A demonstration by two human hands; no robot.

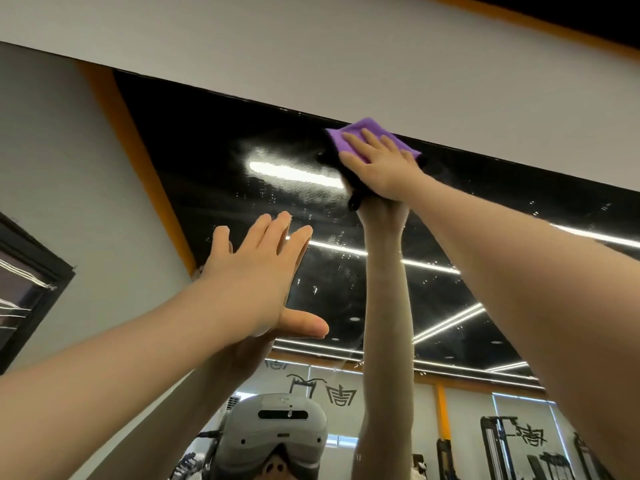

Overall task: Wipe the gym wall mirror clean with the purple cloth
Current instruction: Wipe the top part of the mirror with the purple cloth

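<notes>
Mirror point(346, 306): fixed to the wall, filling the centre and lower part of the frame, its top edge running diagonally from upper left to right under a pale wall band point(311, 64). The cloth point(372, 136) lies flat against the glass at that top edge, upper centre-right of the frame. The right hand point(379, 164) presses it there with fingers straight and spread, palm on the fabric; no pinch or curl is visible. The left hand point(256, 271), centre-left, is flat with fingers extended and holds nothing; it appears braced against the glass, though actual contact cannot be confirmed. The hands are well apart. Condition of surface: a hazy smear point(294, 174) surrounds the reflected light strip just left of the cloth, and droplets point(332, 265) and specks scatter below it toward the frame centre. Judgement: wiping is under way at the uppermost strip only; the smeared patch and the spotted area beneath remain to be cleared. The lower mirror, reflecting gym machines point(502, 441) and a headset point(277, 431), shows no obvious marks, but its state cannot be settled from here.
</notes>
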